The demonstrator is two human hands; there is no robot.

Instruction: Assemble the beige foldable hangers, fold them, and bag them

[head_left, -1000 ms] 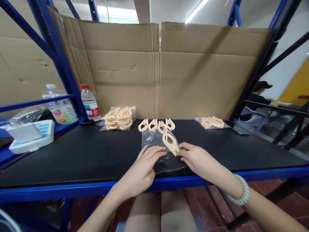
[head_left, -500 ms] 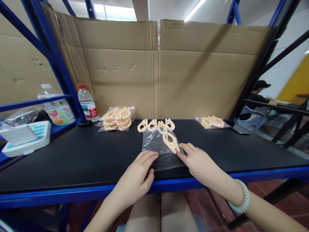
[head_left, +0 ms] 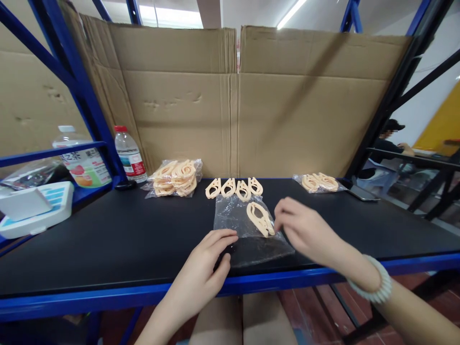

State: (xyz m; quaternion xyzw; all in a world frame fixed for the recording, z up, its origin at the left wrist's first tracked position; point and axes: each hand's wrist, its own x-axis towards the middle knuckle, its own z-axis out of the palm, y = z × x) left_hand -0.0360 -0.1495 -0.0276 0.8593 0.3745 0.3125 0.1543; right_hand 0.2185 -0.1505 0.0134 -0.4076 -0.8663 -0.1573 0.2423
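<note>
A cream folding plastic hanger (head_left: pixel 259 219), folded into a teardrop loop, lies slanted on a clear plastic bag (head_left: pixel 232 220); whether it is inside the film I cannot tell. My left hand (head_left: pixel 210 258) rests at the bag's left side, fingers stretched out and thumb apart, holding nothing. My right hand (head_left: pixel 305 230) is slightly blurred beside the hanger's lower end, its fingers loosely bent with nothing visible in them. Behind the bag, several more folded hangers stand in a row, among them a left one (head_left: pixel 213 189) and a right one (head_left: pixel 255 186).
A bagged heap of hangers (head_left: pixel 174 178) sits at the back left, a smaller bagged set (head_left: pixel 319 182) at the back right. A red-capped bottle (head_left: pixel 130 155), a white-and-blue device (head_left: pixel 53 206) and a phone-like slab (head_left: pixel 362 192) are around. Cardboard (head_left: pixel 179 110) walls the back. A person (head_left: pixel 386 143) sits far right.
My right hand has let go of the hanger and shifted right and slightly up. The hanger has moved a little right and down, away from the row. My left hand has stayed nearly still.
</note>
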